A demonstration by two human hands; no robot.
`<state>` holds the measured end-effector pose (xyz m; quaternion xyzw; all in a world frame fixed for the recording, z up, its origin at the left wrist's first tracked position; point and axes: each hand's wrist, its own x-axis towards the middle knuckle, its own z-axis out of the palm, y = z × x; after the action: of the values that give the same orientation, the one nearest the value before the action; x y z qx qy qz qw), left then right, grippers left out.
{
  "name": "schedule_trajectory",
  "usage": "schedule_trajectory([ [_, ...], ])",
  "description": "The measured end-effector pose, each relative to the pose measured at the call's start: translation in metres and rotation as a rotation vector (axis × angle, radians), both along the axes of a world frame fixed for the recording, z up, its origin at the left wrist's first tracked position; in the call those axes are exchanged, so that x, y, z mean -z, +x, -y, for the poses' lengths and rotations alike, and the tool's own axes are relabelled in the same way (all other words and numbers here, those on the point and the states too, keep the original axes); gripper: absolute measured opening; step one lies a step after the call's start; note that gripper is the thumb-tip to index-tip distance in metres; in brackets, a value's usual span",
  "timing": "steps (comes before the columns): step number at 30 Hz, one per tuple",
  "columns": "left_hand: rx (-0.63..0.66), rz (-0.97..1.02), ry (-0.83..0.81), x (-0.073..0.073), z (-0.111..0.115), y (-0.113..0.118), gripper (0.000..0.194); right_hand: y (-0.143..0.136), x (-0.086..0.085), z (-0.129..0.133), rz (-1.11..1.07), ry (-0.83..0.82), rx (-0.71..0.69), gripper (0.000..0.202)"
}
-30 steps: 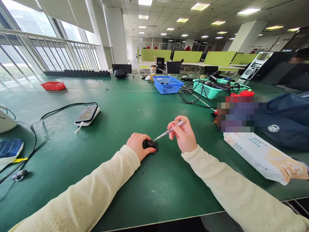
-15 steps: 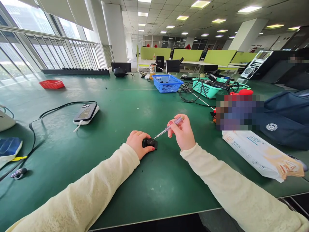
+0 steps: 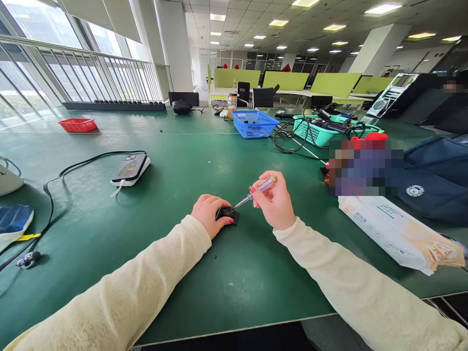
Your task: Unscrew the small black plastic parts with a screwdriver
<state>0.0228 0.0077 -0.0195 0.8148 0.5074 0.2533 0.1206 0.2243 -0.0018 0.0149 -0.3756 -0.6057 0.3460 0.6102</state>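
My left hand [image 3: 209,214] is closed around a small black block-shaped part [image 3: 229,213], pressing it against the green table [image 3: 175,302]. Small shiny spots show on the part's upper face, too small to make out. Between the fingers of my right hand [image 3: 275,201] is a screwdriver [image 3: 263,186] with a clear handle. Its thin metal shaft slants down to the left, and the tip meets the far right edge of the black part. Whether it sits in a screw I cannot tell.
Left lie a phone on a white stand [image 3: 130,168] with a cable, and a red tray [image 3: 78,125]. A blue basket [image 3: 255,124] and a green basket of cables [image 3: 318,132] stand at the back. A wipes pack [image 3: 398,234] and dark bag [image 3: 438,175] lie right.
My right hand has shifted slightly, and the screwdriver's handle has turned a little in its fingers. The black part looks slightly tilted compared with before. My left hand keeps its hold.
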Motion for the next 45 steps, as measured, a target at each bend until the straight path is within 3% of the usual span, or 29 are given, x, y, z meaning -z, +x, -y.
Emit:
schedule_trajectory([
  [12,-0.011,-0.003,-0.028,0.000,0.000,0.000,0.030,0.011,0.006,-0.017,0.010,-0.161,0.171,0.058],
  [24,-0.024,-0.013,-0.056,-0.002,0.002,0.001,0.033,0.013,0.012,-0.022,0.004,-0.310,0.076,0.055],
  [37,-0.017,-0.020,-0.030,0.001,0.002,0.000,0.036,0.014,0.013,-0.027,-0.328,-0.602,0.039,0.027],
  [45,-0.013,-0.011,-0.007,0.004,0.001,0.001,0.035,0.014,0.018,-0.027,-0.273,-0.576,-0.088,0.034],
])
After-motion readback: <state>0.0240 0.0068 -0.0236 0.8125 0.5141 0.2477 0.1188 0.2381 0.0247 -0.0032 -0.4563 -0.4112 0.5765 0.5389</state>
